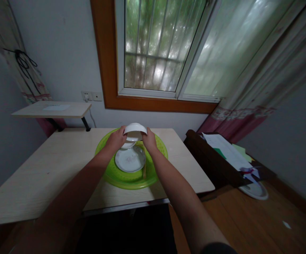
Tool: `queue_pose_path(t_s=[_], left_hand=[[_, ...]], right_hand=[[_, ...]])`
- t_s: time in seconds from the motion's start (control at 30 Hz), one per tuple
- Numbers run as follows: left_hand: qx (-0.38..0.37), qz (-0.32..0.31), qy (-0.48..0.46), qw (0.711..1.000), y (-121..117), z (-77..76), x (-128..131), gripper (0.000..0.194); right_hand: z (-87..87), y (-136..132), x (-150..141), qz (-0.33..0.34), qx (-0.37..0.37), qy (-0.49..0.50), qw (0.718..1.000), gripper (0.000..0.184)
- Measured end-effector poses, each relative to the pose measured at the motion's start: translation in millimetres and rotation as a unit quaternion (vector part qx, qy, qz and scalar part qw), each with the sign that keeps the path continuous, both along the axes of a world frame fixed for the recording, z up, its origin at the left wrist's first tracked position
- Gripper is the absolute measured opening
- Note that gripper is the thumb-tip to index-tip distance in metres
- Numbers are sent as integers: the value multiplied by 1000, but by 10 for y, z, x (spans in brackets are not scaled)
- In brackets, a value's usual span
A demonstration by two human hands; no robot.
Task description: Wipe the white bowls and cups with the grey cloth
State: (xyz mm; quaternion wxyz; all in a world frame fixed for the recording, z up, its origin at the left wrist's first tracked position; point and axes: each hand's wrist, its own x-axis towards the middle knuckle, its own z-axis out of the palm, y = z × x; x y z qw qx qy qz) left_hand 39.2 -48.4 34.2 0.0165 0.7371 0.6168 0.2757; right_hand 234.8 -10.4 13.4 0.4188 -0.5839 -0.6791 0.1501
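Between my two hands a white bowl is held tilted above the far part of a round green tray. My left hand grips its left side, and my right hand grips the right side. Below it, partly covered, sits another white bowl. Nearer to me on the tray lies a white plate with a faint pattern. Thin wooden chopsticks lie to the right of the plate, partly hidden by my right hand and the held bowl.
The tray stands on a pale wooden table. A small raised shelf is at the back left. To the right is a dark brown piece of furniture with papers on it. A window is behind.
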Motion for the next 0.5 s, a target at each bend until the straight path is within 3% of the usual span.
queue_pose_path(t_s=[0.5], left_hand=[[-7, 13, -63, 998, -5, -12, -4, 44]], right_hand=[[50, -62, -25, 31, 28, -53, 998, 31]])
